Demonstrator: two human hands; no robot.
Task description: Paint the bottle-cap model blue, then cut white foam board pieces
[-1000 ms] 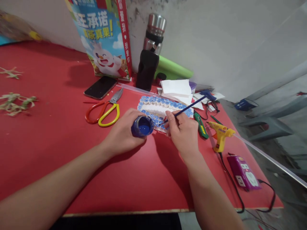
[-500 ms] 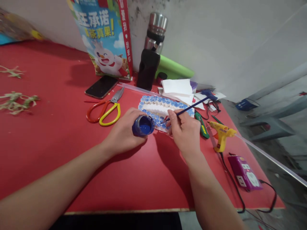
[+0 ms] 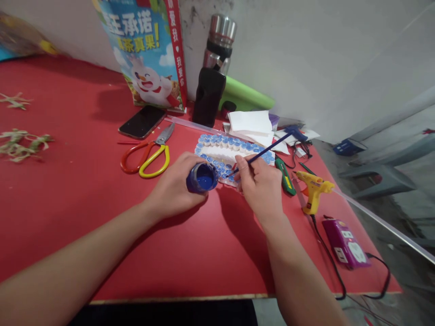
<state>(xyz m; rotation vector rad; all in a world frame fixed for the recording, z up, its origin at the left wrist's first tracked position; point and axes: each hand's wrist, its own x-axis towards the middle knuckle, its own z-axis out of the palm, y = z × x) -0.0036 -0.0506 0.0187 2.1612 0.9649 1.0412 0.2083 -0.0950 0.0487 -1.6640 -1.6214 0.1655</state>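
Note:
My left hand (image 3: 178,188) is wrapped round a small jar of blue paint (image 3: 203,177), its open mouth tilted toward me. Between the fingers of my right hand (image 3: 260,185) is a thin blue paintbrush (image 3: 268,148), handle slanting up to the right. The bristle end is down at the near edge of a white piece bordered with blue-painted rounds (image 3: 234,143); my right hand hides part of it. Whether the bristles touch the surface I cannot tell. The jar stands just left of the brush tip, overlapping the piece's near left corner in view.
Left of the jar lie red-and-yellow scissors (image 3: 154,159) and a phone (image 3: 142,122). Behind stand a printed bag (image 3: 149,59) and a steel flask (image 3: 220,36). To the right are a green cutter (image 3: 285,176), a yellow glue gun (image 3: 314,190) and a corded purple box (image 3: 346,244).
The brush tip has shifted slightly down and left along the blue rounds. My left hand still grips the jar in nearly the same place. The whole view has moved a little.

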